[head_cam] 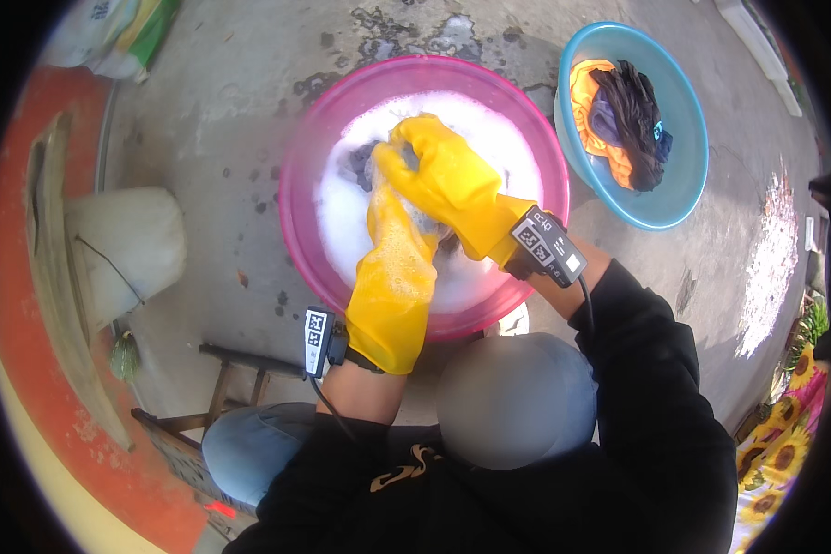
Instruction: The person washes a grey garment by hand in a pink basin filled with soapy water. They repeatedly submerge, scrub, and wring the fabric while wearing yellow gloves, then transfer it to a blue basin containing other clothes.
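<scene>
A round pink plastic basin (561,173) full of white suds stands before me. Both hands wear yellow rubber gloves over it. My right hand (436,163) has its fingers curled on a wet grey cloth (362,166), close against the left. Foam covers my left hand (388,208), whose fingers are largely hidden behind the right glove and the cloth; its grip cannot be made out. More dark cloth shows in the suds below the right glove.
A blue-green basin (699,149) at the upper right holds orange and dark clothes (630,124). On the left are a white plastic container (135,242), a weathered wooden plank (59,263) and a dark wooden frame (218,388). Sunflower-patterned fabric (779,460) lies lower right.
</scene>
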`<state>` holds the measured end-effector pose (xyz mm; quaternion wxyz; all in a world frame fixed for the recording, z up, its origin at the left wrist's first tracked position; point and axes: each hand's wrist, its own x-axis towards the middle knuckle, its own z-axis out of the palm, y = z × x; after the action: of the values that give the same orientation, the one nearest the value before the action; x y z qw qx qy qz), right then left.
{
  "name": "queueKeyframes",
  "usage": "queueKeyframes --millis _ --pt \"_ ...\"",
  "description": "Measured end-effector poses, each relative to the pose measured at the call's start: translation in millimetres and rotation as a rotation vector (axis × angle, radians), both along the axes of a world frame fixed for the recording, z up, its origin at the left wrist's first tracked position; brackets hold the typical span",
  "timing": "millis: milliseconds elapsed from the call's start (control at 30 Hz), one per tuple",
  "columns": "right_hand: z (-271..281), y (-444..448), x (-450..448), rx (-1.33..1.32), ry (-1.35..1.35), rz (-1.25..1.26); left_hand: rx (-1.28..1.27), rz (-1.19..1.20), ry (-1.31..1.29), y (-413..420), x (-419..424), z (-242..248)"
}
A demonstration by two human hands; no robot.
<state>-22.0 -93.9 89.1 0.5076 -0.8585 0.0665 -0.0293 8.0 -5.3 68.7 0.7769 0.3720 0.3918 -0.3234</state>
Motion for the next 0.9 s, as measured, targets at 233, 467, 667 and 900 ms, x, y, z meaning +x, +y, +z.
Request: queueKeyframes --millis 233,467,667,900 --pt "38.4 -17.2 13.5 0.155 0.098 0.142 -0.312 -0.034 -0.155 19.9 5.0 -11.5" --pt "18.9 -7.4 -1.0 -0.029 -0.043 0.093 -0.044 0.002 0.106 8.0 12.9 3.3" --pt "-42.3 -47.8 19.4 0.737 0.244 -0.482 -0.186 0.106 -0.273 29.9 27.8 -10.9" --pt "-56.6 -34.3 9.6 -0.351 0.242 0.163 0.884 -0.564 -0.445 39.2 17.8 -90.5"
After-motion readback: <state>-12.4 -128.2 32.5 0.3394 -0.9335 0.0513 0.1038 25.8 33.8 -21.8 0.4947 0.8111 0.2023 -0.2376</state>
